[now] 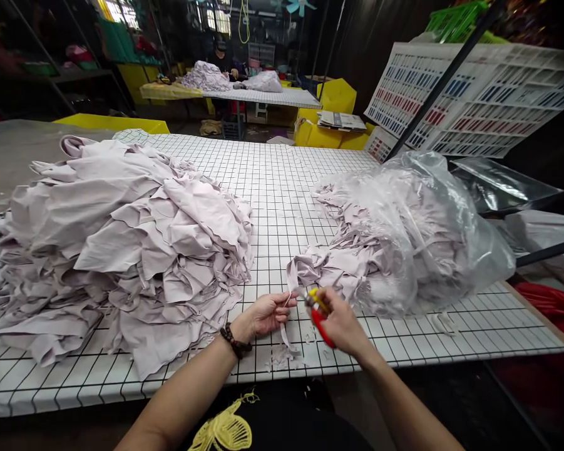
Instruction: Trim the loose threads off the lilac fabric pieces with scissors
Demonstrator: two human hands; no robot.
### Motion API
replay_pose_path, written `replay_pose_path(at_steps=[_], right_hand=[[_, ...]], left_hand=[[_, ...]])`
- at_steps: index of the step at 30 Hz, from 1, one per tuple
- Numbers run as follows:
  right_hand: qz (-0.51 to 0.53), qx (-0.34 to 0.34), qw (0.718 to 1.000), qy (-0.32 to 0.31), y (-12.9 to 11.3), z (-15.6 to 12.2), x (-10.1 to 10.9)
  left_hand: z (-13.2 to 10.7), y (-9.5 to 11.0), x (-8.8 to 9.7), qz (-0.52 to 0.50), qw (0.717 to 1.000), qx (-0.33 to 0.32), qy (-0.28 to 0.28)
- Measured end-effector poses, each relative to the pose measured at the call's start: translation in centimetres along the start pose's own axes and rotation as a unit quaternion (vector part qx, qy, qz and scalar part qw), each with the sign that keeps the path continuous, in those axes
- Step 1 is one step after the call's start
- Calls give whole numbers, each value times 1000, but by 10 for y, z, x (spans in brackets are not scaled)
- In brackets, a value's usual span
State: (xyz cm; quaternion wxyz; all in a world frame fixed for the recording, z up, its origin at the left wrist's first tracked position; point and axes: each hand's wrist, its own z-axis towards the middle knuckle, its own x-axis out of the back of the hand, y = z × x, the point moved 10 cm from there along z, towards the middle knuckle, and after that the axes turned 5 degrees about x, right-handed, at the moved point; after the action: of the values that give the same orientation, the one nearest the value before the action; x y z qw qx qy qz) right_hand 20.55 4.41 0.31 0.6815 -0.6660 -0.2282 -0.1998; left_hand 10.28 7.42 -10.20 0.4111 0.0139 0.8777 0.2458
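Green basket (456,24) above white crates (497,103)

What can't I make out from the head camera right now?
Head view throughout:
Red-and-yellow snips: tips blurred, opening unclear.
Pale strip: middle hidden by the left hand.
Right cloth pile: partly veiled by shiny plastic bag.
Left cloth pile: left end cut off by picture edge.
Papers: print too small.

the tabletop (282,181) is bright, the corners dark, and glare streaks the plastic bag (476,235).
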Motion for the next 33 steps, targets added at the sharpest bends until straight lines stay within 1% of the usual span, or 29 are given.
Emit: replay_pose_path(at_steps=[1, 2, 3, 4, 6, 9, 12, 14, 16, 19, 21, 22, 24, 25, 26, 27, 29, 30, 31, 33], right_hand=[[-29, -13, 999, 43, 8, 12, 15], [-69, -32, 994, 74, 16, 23, 26], [-110, -52, 988, 93, 25, 35, 32], [-139, -66, 983, 102, 32, 46, 34], [-167, -71, 977, 109, 40, 65, 29], [-176, -40, 978, 105, 40, 88, 13], [-182, 0, 979, 91, 27, 106, 3], [-179, 32, 980, 85, 12, 118, 1], [-166, 70, 981, 73, -6, 132, -4], [-127, 126, 984, 21, -30, 148, -23], [-96, 143, 985, -12, -37, 149, -35], [-82, 143, 986, -22, -36, 145, -38], [-52, 137, 989, -34, -30, 131, -39], [-21, 131, 990, -46, -25, 122, -40], [26, 124, 990, -65, -20, 111, -43], [107, 112, 983, -98, -16, 100, -48], [242, 90, 956, -141, -11, 83, -58], [292, 81, 942, -144, -9, 78, -62], [320, 76, 935, -131, -8, 77, -62], [346, 71, 931, -88, -5, 80, -60]], left_hand=[[-1, -2, 0, 25, 1000, 5, 3], [-2, -5, 1, 57, 998, 11, 7], [-4, -7, 2, 93, 995, 14, 15], [-5, -8, 5, 129, 991, 12, 27], [-7, -9, 12, 186, 981, 1, 56], [-12, -5, 25, 230, 967, -33, 103], [-22, 5, 36, 257, 952, -79, 146], [-31, 15, 37, 271, 942, -111, 164], [-40, 22, 29, 289, 935, -132, 160], [-50, 24, 8, 294, 937, -149, 118], [-57, 26, -3, 264, 945, -167, 96], [-60, 27, -5, 244, 949, -177, 96], [-65, 30, -3, 208, 952, -194, 111], [-67, 31, -1, 196, 952, -201, 122], [-69, 33, 0, 188, 951, -208, 130], [-69, 35, 1, 184, 950, -214, 133], [-69, 38, -3, 181, 949, -224, 127], [-69, 39, -5, 184, 948, -229, 122], [-70, 40, -8, 188, 946, -235, 119], [-74, 46, -10, 202, 935, -259, 135]])
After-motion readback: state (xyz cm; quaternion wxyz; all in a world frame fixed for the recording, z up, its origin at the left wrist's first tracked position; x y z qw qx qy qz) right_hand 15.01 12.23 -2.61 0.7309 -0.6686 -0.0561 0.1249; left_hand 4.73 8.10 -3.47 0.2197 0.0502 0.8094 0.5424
